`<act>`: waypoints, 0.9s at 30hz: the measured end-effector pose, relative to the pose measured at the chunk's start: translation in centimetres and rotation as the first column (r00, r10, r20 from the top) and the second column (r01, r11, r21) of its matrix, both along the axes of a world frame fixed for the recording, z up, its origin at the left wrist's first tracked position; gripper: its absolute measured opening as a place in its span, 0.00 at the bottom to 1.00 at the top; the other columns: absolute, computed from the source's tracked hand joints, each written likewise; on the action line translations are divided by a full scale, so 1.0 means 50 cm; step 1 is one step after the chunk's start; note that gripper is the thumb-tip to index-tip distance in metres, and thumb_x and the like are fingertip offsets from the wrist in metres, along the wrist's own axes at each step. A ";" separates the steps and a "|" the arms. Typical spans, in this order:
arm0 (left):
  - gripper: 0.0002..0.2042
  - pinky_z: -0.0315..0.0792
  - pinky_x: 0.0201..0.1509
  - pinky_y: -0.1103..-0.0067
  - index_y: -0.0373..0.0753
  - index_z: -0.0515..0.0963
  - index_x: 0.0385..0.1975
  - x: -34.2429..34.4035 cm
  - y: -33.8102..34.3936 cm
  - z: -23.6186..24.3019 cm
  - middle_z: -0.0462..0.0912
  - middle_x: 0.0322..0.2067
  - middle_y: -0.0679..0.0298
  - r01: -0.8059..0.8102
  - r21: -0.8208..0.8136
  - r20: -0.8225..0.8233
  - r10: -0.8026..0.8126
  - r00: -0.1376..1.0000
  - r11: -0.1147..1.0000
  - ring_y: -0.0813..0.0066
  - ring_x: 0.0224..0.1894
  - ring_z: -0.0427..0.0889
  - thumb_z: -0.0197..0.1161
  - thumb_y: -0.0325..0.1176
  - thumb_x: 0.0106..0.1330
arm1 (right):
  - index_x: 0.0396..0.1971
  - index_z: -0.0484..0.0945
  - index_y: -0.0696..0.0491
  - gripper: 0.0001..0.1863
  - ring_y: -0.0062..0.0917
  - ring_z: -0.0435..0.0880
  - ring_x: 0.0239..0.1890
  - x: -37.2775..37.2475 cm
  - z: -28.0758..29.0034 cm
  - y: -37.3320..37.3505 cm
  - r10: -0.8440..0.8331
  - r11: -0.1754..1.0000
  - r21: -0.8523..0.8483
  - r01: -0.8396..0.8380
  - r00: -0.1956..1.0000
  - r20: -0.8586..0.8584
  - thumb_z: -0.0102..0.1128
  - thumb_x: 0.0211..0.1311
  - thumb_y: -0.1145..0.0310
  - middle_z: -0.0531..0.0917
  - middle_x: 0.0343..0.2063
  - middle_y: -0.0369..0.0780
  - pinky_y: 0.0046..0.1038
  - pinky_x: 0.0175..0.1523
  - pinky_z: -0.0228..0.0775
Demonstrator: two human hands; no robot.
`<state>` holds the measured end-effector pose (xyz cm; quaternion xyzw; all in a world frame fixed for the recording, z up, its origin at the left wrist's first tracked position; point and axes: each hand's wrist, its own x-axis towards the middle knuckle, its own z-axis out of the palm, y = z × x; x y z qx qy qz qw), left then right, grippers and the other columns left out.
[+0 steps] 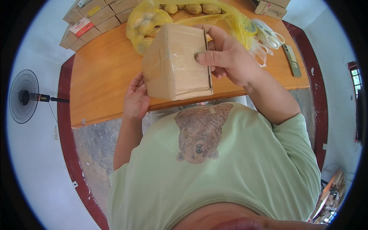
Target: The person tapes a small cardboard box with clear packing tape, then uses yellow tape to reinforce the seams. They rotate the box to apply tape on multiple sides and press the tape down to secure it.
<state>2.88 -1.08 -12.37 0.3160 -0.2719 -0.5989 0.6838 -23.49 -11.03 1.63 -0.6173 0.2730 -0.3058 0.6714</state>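
A tan cardboard box with clear tape across it is held tilted above the near edge of the table. My left hand is at its left side, fingers against the lower left face and partly hidden behind it. My right hand grips its right edge, thumb on the face towards me and the other fingers at the right side. Behind the box lies a thin yellow plastic bag, bunched up. Several potatoes sit by the bag, and more rounded shapes show through the film.
Stacked small cardboard boxes stand at the table's far left, more boxes at the far right. White-handled scissors and a phone lie on the right of the wooden table. A fan stands beyond the left side.
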 end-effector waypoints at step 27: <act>0.23 0.65 0.63 0.73 0.28 0.60 0.58 0.008 0.002 -0.010 0.70 0.54 0.55 0.008 -0.012 -0.095 -0.009 0.995 1.000 0.68 0.56 0.72 0.54 0.21 0.63 | 0.66 0.47 0.61 0.56 0.13 0.68 0.27 0.029 0.008 -0.003 0.136 0.977 -0.164 -0.134 0.991 -0.001 0.77 0.39 0.67 0.69 0.23 0.30 0.15 0.32 0.61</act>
